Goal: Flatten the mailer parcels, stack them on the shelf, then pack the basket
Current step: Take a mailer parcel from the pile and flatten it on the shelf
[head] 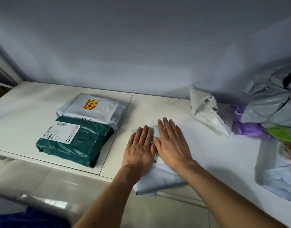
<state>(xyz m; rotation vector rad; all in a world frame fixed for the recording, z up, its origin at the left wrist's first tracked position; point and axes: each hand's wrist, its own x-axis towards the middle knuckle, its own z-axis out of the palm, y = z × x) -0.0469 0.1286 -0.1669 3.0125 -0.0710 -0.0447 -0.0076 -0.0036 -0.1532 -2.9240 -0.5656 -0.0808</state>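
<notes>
So, biggest first: we're looking down on a white shelf [42, 102] set vs. a pale wall, w/ glossy floor tile [42, 186] below its front edge. On the far R side sits a heap of crumpled grey mailers [273, 99], and tucked under it are a purple bag [246, 127] and a bright green bag [283, 134]. In front of that heap lies a pale blue mailer [276, 175], partly out of shot.

On the L part of the shelf lies a dark green parcel [85, 145], flat, w/ a white label [61, 132] on top. Just behind it & touching, a grey parcel [98, 111] w/ an orange sticker [90, 104], also flat.

In the middle we've got the pale parcel [159, 178] under our palms; its near end hangs over the shelf's front edge. A white mailer [205, 111] stands peaked up behind and to the R, near the purple bag, apart from our parcel.

Our L hand [139, 148] & R hand [172, 143] lie side by side on the pale parcel, fingers straight & together, palms pressing down, thumbs meeting; neither grips anything. A barcode strip shows btw. the two hands.
</notes>
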